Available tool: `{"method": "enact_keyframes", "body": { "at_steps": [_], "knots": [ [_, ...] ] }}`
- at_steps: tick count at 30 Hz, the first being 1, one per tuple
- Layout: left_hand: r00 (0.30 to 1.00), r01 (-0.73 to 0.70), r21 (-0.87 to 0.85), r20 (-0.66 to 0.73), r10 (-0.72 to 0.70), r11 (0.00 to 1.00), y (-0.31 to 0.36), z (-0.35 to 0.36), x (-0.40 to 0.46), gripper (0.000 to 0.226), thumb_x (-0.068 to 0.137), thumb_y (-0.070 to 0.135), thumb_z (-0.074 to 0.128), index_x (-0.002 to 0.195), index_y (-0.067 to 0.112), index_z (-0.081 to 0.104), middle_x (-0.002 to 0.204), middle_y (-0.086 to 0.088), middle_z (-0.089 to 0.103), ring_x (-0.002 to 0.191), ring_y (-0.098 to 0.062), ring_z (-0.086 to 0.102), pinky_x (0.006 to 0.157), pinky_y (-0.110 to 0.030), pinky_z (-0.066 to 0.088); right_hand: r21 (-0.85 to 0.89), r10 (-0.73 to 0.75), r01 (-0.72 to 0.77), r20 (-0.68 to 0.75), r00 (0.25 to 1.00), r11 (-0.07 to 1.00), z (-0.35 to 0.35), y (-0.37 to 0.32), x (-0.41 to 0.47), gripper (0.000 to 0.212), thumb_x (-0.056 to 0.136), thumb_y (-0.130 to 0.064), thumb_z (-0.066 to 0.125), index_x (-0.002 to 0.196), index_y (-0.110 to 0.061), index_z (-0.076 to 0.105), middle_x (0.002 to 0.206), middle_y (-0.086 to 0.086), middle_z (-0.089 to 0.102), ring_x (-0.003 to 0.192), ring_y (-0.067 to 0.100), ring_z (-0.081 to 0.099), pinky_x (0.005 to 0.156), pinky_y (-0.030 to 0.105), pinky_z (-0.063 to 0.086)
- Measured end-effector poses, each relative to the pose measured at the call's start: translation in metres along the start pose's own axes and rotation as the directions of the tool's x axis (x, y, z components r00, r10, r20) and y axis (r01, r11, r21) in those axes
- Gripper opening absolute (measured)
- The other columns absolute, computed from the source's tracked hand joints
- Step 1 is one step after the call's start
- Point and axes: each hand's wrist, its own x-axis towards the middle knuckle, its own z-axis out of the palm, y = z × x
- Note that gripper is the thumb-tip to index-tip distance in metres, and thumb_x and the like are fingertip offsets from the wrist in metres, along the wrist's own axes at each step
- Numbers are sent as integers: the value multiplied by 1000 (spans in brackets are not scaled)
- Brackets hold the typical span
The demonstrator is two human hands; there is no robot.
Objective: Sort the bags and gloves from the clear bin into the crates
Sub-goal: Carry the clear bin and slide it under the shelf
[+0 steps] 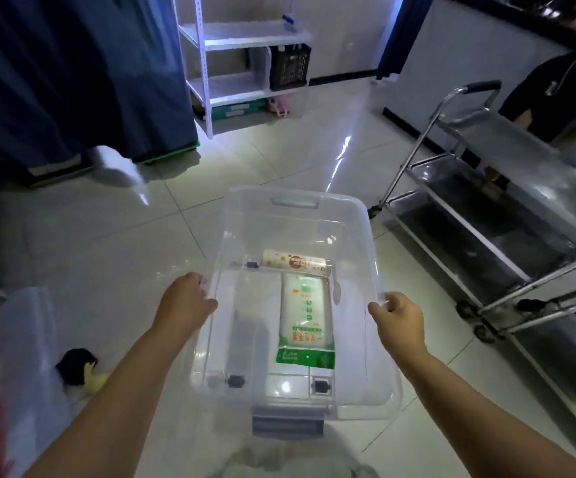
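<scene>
I hold a clear plastic bin (359, 215) in front of me, above the tiled floor. My left hand (185, 303) grips its left rim and my right hand (398, 322) grips its right rim. Inside lie a flat white-and-green pack (306, 320) along the bottom and a beige roll-shaped pack (297, 263) across the far end. A dark flat item (247, 343) lies left of the green pack; I cannot tell what it is. A black crate (290, 67) stands on the white shelf (241, 36) at the back.
A steel trolley (486, 188) stands close on the right, with a person in dark clothes (552, 94) behind it. Blue curtains (73, 74) hang at the left. A clear lid (28, 357) and a black-and-yellow object (79, 369) lie on the floor at lower left.
</scene>
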Motion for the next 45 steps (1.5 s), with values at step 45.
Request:
{"method": "enact_keyframes", "body": {
  "at_steps": [45],
  "knots": [
    [997,74,-58,21,-72,996,405,-5,1072,44,72,13,70,112,8,54,92,-5,57,79,-23,55,66,-27,42,-58,-106,114,131,986,992,346,-433,1037,11,83,-19,62,89,-25,55,65,-2,57,58,12,54,51,24,41]
  ]
}}
